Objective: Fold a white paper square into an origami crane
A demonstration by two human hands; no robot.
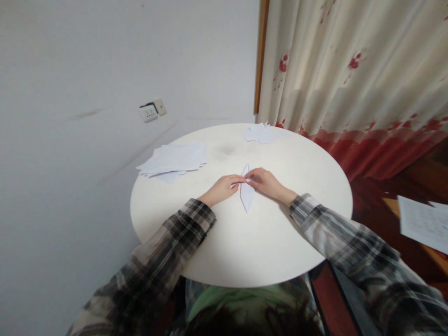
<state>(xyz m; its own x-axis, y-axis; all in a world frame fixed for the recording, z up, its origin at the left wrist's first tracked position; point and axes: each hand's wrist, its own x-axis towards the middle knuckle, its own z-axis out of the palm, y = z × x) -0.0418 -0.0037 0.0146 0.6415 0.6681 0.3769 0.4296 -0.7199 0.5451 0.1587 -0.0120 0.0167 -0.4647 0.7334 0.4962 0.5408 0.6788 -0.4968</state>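
Observation:
A narrow, diamond-shaped folded white paper [247,195] lies near the middle of the round white table [266,252]. My left hand [224,187] comes in from the left and pinches the paper's left edge with closed fingers. My right hand [264,181] meets it from the right, fingers pressed together on the paper's upper part. Both arms wear plaid sleeves.
A loose stack of white sheets [174,160] lies at the table's left rear. Several folded white paper pieces [259,133] sit at the far edge. A wall socket [151,111] is on the grey wall; a flowered curtain [350,70] hangs right. Printed paper [423,223] rests on wooden furniture.

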